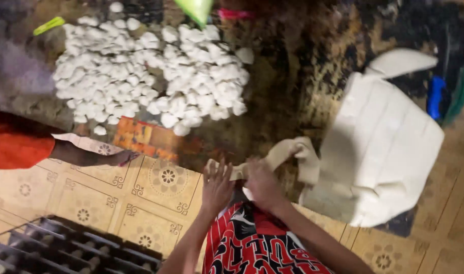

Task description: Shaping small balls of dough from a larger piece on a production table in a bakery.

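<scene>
both hands, left hand (217,183) and right hand (262,183), are closed on a soft strip of pale dough (287,150), while many small white dough lumps (150,71) already lie piled on the floor.

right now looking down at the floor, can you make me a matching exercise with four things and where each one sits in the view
Things:
1. heap of small white dough lumps
2. large slab of pale dough
3. strip of dough in the left hand and right hand
4. dark metal grate

Places:
A. bottom left corner
B. right side, on the dark mat
C. upper left, spread on the mat
D. centre, just above the red patterned shirt

Pairs: 1-C, 2-B, 3-D, 4-A
</scene>
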